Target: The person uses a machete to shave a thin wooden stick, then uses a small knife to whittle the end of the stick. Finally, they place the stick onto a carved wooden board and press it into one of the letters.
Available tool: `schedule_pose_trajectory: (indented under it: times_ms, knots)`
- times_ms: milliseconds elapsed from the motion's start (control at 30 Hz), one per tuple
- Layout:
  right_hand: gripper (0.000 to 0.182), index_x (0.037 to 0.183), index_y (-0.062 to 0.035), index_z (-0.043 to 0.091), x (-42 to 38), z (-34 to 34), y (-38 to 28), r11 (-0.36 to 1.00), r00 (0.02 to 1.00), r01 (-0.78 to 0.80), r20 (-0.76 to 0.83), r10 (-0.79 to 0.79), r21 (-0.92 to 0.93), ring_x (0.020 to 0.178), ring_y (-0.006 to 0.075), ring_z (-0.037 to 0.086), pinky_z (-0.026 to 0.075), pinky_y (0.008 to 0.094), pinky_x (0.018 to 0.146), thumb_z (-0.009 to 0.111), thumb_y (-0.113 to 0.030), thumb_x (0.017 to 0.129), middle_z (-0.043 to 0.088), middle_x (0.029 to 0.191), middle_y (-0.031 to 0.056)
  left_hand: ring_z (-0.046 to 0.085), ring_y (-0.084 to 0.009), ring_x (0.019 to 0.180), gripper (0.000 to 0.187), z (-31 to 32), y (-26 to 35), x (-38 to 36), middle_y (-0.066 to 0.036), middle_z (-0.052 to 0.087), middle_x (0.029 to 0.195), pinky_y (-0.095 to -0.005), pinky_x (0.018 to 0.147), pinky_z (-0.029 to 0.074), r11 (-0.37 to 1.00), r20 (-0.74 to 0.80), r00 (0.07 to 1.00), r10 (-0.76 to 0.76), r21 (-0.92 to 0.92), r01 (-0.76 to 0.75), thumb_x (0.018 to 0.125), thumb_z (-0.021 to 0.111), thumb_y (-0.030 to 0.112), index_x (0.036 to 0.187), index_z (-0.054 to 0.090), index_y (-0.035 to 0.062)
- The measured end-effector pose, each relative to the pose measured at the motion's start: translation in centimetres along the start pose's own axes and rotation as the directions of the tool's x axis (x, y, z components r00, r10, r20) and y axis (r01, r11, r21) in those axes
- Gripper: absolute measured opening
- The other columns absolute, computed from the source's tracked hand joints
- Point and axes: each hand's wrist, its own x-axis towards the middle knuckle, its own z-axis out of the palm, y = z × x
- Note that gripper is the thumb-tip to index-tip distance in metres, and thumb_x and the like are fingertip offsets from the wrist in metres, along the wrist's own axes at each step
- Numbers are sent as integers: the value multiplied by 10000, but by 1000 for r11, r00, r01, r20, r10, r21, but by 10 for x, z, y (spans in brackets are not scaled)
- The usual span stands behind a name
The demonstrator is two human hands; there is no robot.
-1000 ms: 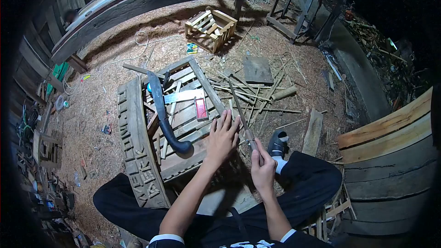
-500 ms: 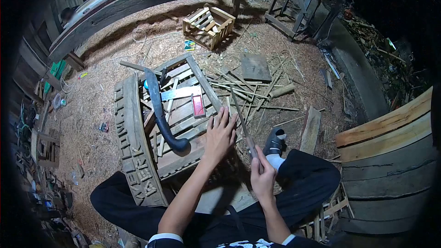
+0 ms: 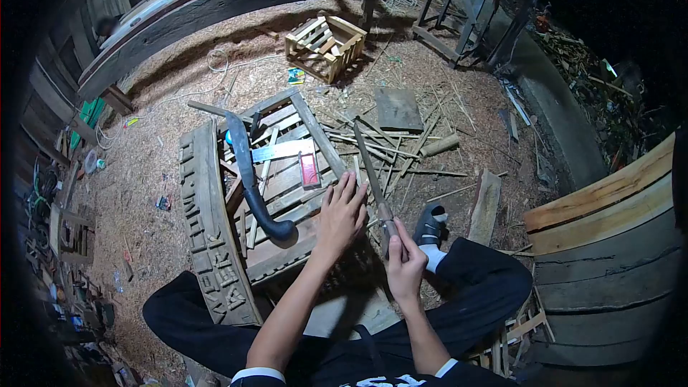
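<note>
My left hand lies with fingers stretched out on the right edge of a slatted wooden frame; a thin pale wood strip shows beside its fingertips. In my right hand is the handle of a long-bladed knife, its blade pointing away from me, just right of the frame. On the slats lie a curved dark tool with a black knobbed handle and a try square with a red-faced stock. A board with raised carved blocks runs along the frame's left side.
Thin wood sticks and a flat board lie on the shavings-covered floor. Farther off are a small slatted crate and a long bench. Curved planks stand at right, near my sandalled foot.
The knife blade has swung slightly left at its tip, and my right hand has shifted a little left and turned around the handle. My left hand has barely moved.
</note>
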Motion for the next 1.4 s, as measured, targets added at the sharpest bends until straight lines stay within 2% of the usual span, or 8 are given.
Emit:
schedule_pose_trajectory:
  times_ms: [100,400,533,600,733,800,1233,1400]
  knots:
    - [418,1382,88,588,5,6,0,995,995,-102,17,102,-3,1220,286,669,509,368,1016,555,-170,1055,679,1317,257,378,-307,1502,516,-3,2,1,-161,462,1577,-522,1191,339,1000,0,1000,-16,-12,16,953,647,209,1456,563,129]
    - [421,1373,90,596,16,15,4,1000,1000,20,-11,-20,3,1202,278,679,516,374,999,546,-188,1060,691,1296,253,390,-332,1497,506,-5,4,2,-175,448,1590,-493,1194,342,999,5,999,-32,-17,32,968,631,178,1466,559,123]
    - [422,1369,92,598,17,13,13,998,999,-47,0,47,-37,1206,284,679,516,378,1000,549,-191,1059,690,1295,258,378,-349,1501,515,-6,7,2,-193,440,1588,-513,1199,345,998,6,999,-42,-56,43,962,631,145,1470,551,110]
    - [430,1415,76,575,18,12,18,998,1000,10,-9,-11,-56,833,77,577,490,248,722,558,-178,1068,708,1123,66,371,-355,1504,521,-5,7,2,-202,436,1587,-522,1203,342,988,13,998,-65,-143,66,960,631,135,1473,546,104]
    - [440,1425,68,570,21,16,18,983,985,162,-53,-167,-86,731,49,455,423,231,626,557,-193,1070,668,1041,13,364,-370,1506,541,-3,6,2,-225,427,1585,-540,1215,326,967,15,997,-78,-241,79,955,629,121,1485,526,91]
    - [416,1369,92,598,19,14,8,996,996,-86,-4,86,10,1202,281,681,517,371,1003,552,-177,1055,692,1295,253,367,-379,1503,546,-3,5,2,-228,426,1585,-543,1218,321,985,9,999,-50,-164,50,953,629,118,1487,521,88]
    - [417,1369,92,599,19,14,3,999,1000,22,-21,-23,-25,1226,292,669,500,377,1031,556,-173,1049,681,1315,257,381,-412,1488,541,-2,5,2,-251,427,1575,-500,1209,362,978,16,998,-56,-202,58,935,637,90,1466,535,64]
    - [428,1376,103,590,18,14,1,1000,1000,14,-17,-15,-20,1193,214,643,471,332,1034,544,-194,1071,694,1303,208,377,-398,1495,561,-2,4,3,-239,427,1580,-488,1207,367,991,-6,1000,-29,-131,28,929,644,104,1478,530,84]
